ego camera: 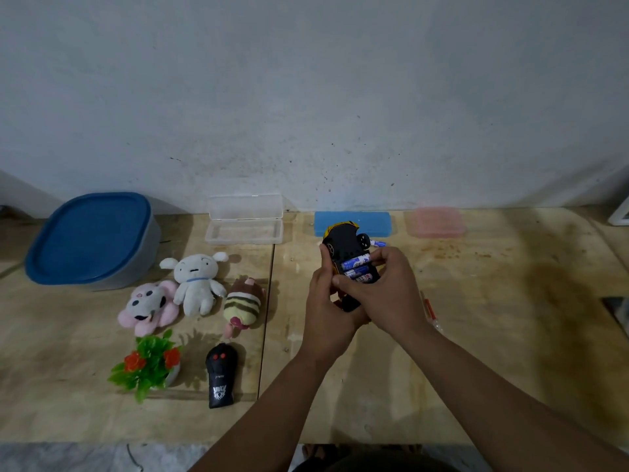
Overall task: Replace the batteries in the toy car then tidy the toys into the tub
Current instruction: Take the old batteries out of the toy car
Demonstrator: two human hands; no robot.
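The left hand (326, 301) grips the upturned toy car (347, 253) while the right hand (384, 284) presses on its batteries (357, 269); the toys (190, 294) to the left remain outside the lidded tub (92, 240).

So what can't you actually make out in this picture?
Head view only:
- Tub: its blue lid hides the contents.
- Toy car: held underside up, the hands cover its rear; its top faces away.
- Batteries: labels too small to read; right hand covers their ends.
- Pink case: blurred, contents unclear.
- Thin orange object: partly behind the right forearm, unidentifiable.

Tub (92, 240) left of plush toys (194, 294)
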